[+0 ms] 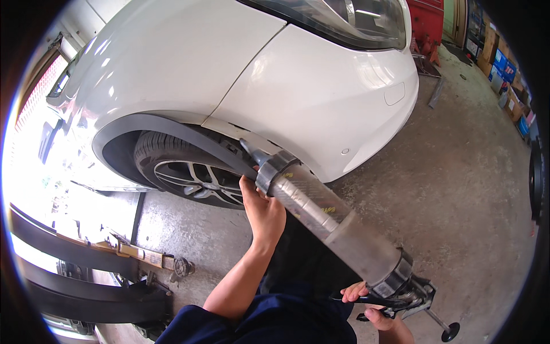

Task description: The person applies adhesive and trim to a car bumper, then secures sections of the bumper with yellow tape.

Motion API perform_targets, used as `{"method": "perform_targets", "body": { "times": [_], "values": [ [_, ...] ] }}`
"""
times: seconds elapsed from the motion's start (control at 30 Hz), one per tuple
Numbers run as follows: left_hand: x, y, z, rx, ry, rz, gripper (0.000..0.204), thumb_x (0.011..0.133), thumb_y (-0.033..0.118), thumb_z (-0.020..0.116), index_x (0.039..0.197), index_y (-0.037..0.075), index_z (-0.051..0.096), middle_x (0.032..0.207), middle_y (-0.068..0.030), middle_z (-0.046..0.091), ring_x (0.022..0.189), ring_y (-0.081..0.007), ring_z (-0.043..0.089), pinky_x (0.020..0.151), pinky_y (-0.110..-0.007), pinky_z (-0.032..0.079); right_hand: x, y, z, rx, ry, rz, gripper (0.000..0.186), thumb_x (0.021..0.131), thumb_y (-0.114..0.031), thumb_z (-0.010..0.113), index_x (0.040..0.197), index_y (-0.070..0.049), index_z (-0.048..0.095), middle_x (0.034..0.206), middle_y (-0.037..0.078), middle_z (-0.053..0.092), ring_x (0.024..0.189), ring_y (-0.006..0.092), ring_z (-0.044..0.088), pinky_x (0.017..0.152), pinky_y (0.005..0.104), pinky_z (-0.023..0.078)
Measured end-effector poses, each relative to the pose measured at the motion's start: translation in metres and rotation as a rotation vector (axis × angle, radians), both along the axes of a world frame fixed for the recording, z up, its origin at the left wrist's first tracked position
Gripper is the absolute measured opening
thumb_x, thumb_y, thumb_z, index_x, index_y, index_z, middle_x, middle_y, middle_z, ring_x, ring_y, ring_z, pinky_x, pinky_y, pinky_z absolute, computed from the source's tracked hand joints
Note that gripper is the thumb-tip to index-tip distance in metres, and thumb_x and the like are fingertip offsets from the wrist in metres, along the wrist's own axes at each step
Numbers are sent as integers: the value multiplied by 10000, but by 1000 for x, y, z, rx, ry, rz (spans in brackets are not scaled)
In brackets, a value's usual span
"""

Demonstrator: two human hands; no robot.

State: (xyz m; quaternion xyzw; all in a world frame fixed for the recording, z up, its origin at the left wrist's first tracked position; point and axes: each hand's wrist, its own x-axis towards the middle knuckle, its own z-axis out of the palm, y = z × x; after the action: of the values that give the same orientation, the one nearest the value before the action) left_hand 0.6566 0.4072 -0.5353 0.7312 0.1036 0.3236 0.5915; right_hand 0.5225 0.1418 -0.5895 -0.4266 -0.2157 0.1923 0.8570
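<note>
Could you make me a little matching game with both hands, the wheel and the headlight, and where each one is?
Things:
1. Left hand
2. Right hand
3. Wheel
4. Headlight

Places:
A. Under the dark arch of the trim
B. At the handle of the gun
C. At the picture's top edge
D. By the gun's nozzle end

Pairs: 1-D, 2-B, 3-A, 4-C

Navy top (269, 321), short left sleeve (195, 322), bare forearm (240, 281), black legwear (303, 258)
</note>
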Motion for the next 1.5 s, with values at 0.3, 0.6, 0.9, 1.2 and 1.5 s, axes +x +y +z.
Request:
{"method": "perform_targets", "body": {
  "times": [0.3, 0.6, 0.9, 1.2, 1.5],
  "values": [
    [6, 16, -33, -514, 0, -221, 489, 966, 384, 439, 1348, 79, 422, 1281, -89, 529, 1144, -202, 536, 994, -349, 426, 55, -20, -7, -356, -477, -37, 600, 833, -449, 637, 1156, 53, 565, 1049, 215, 613, 912, 322, 641, 806, 457, 520],
    [4, 20, -32, -655, -115, -236, 431, 990, 234, 531, 1367, 66, 411, 1361, -133, 496, 1307, -296, 454, 1131, -418, 320, 100, -25, 4, -568, -1003, -48, 492, 706, -248, 685, 1118, -7, 566, 1097, 158, 594, 1034, 358, 599, 952, 491, 484],
    [7, 6, -19, -685, -25, -94, 469, 1018, 377, 422, 1346, 44, 453, 1387, -144, 488, 1185, -206, 534, 978, -292, 463, 124, -34, 15, -560, -1061, -56, 343, 727, -183, 646, 1019, -19, 571, 965, 120, 594, 911, 317, 600, 897, 457, 505],
    [14, 11, -30, -670, -3, -75, 492, 1023, 415, 354, 1321, 43, 476, 1350, -157, 534, 1021, -142, 578, 849, -244, 510, 135, -33, 8, -581, -1293, -216, 222, 703, -79, 629, 909, -10, 582, 888, 122, 602, 797, 286, 615, 729, 395, 539],
    [14, 4, -20, -612, -61, -127, 343, 1013, 260, 392, 1326, 122, 409, 1245, -131, 536, 980, -183, 602, 836, -292, 519, 149, -39, 4, -596, -1408, -199, 200, 698, -68, 634, 883, -7, 588, 853, 126, 602, 774, 278, 622, 705, 380, 544]
  ]
}}
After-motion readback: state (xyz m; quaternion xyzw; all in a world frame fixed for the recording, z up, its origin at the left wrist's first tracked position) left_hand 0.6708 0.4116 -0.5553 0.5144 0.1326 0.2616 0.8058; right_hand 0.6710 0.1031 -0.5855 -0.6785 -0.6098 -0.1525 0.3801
